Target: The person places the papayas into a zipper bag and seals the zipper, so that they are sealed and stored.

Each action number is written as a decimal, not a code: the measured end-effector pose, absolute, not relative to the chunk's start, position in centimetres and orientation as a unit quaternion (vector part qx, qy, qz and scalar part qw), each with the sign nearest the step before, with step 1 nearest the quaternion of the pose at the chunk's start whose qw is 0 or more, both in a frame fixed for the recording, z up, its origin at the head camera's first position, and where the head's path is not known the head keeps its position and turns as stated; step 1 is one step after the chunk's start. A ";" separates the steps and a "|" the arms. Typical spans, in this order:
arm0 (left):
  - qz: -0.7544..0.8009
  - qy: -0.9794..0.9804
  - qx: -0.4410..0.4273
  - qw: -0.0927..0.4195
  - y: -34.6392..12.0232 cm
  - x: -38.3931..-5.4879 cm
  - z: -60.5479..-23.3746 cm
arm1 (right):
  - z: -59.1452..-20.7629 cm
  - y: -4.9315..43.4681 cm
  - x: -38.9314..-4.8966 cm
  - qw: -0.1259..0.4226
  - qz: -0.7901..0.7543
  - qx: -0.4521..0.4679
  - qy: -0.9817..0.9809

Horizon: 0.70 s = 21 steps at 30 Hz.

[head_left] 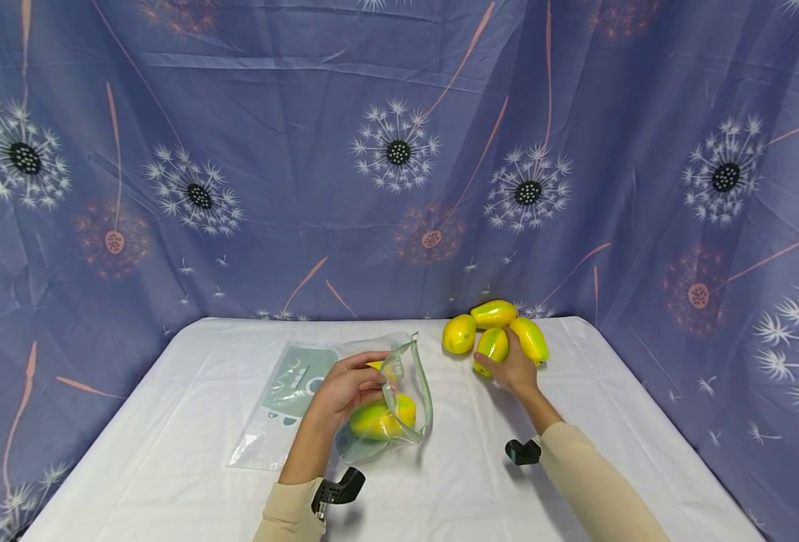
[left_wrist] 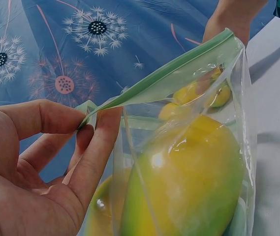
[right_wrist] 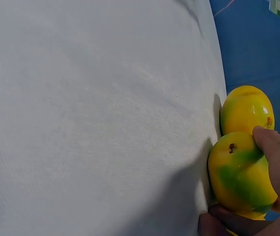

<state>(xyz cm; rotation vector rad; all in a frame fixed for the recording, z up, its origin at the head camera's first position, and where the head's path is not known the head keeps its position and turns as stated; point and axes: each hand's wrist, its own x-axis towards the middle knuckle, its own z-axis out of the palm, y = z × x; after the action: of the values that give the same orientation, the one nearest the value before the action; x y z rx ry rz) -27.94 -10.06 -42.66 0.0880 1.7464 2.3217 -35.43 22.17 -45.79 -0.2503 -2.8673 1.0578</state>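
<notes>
My left hand (head_left: 350,385) pinches the green top edge of a clear zip bag (left_wrist: 179,69) between thumb and fingers, and the bag's mouth gapes toward the right. Inside the bag lies a yellow-green mango (head_left: 382,418), with another mango (left_wrist: 105,206) partly hidden behind the fingers. Over at the back right, my right hand (head_left: 517,370) grips the nearest mango (head_left: 492,349) of a small cluster. Its thumb and fingers wrap round the sides of this fruit (right_wrist: 240,174), which sits on the white cloth.
Around the gripped mango lie a left mango (head_left: 458,334), a back mango (head_left: 494,314) and a right mango (head_left: 531,341). The bag's flat printed part (head_left: 297,380) spreads leftward over the white tablecloth (head_left: 189,421). A blue dandelion-patterned curtain (head_left: 291,150) hangs behind the table.
</notes>
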 end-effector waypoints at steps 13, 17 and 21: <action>0.790 0.599 0.034 0.122 -10.1 -27.9 -42.7 | -45.3 22.2 -34.5 0.042 0.368 -0.071 -0.926; 0.792 0.597 0.033 0.123 -10.1 -28.0 -42.6 | -44.8 22.1 -34.2 0.042 0.376 -0.060 -0.924; 0.795 0.593 0.030 0.121 -10.1 -28.0 -42.6 | -44.2 21.9 -33.9 0.032 0.392 -0.053 -0.918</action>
<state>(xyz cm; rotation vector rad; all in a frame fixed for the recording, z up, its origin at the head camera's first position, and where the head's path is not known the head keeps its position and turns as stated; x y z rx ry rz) -27.99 -10.10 -42.61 0.0874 1.7313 2.3226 -33.91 21.88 -44.20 -0.1643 -2.8270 1.2078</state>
